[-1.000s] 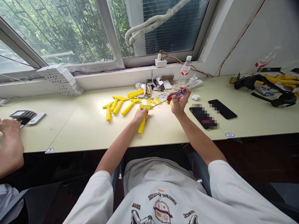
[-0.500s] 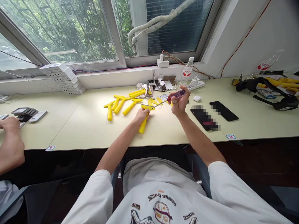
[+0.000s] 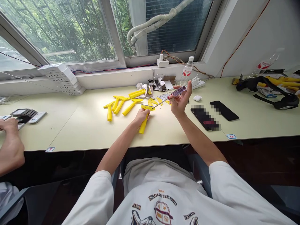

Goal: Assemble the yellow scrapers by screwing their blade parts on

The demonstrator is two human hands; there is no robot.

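My left hand is closed around the neck of a yellow T-shaped scraper, its handle pointing toward me. In my right hand is a screwdriver with a purple and red clear handle; thumb and fingertips pinch it while some fingers are lifted. The screwdriver's tip meets the scraper's head near its right side. Left of my left hand, several more yellow scrapers lie on the table. Beyond the hands are small yellow pieces and a sheet with small parts.
Two dark phones and a white earphone case lie to the right. A water bottle stands by a power strip at the back. At far left, another person's hand touches stacked devices.
My right hand's fingers have loosened and spread on the screwdriver handle. The scraper and my left hand stay in nearly the same place.
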